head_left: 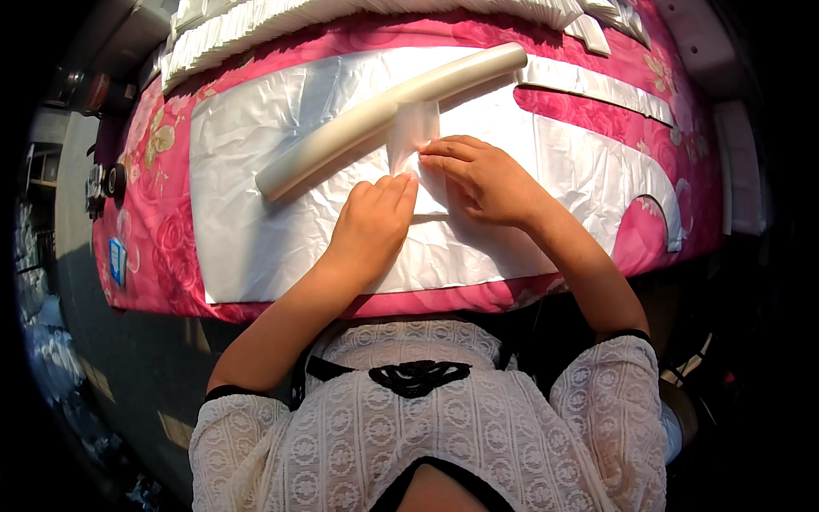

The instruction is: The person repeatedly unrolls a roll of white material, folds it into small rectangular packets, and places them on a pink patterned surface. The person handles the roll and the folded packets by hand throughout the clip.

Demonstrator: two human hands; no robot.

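A wrinkled white plastic sheet (247, 119) with cut-out straps at its right end, shaped like an apron, lies flat in front of me. Across it, slanting up to the right, rests a long off-white roll (333, 145). Between my hands is a small translucent piece of film (415, 125), its upper end lying against the roll. My left hand (375, 220) is closed, fingertips pinching the film's lower edge. With thumb and fingers together, my right hand (488, 181) grips the film's right side. The fingertips partly hide the film's lower part.
A pink floral tablecloth (162, 230) covers the table. Folded white sheets (341, 27) are piled along the far edge. At the left edge are a small blue-and-white packet (118, 260) and a black round object (115, 179). White bundles (51, 341) lie lower down at far left.
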